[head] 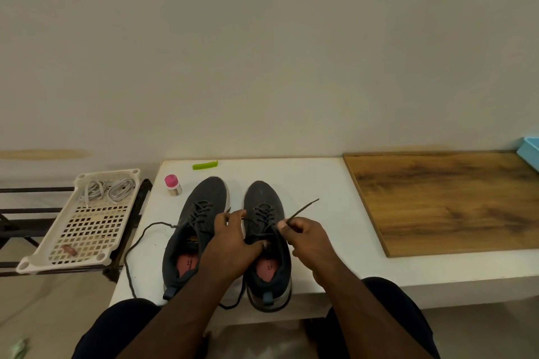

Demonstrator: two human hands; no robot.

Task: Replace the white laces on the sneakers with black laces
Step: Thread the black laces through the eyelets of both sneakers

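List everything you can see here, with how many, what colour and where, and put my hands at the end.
sneakers: two, dark grey, side by side on the white table, toes toward the wall
black laces: threaded in both sneakers; one loose end trails left over the table edge
white laces: two bundles, in the far end of the basket
basket: one, cream, perforated, on the black rack left of the table
small bottle: one, pink cap, left of the sneakers' toes
clip: one, green, near the wall
wooden board: one, brown, right side of the table
blue tray: one, at the right edge, partly cut off
left hand: at the right-side sneaker's lacing, pinching a lace
right hand: pinching a black lace end
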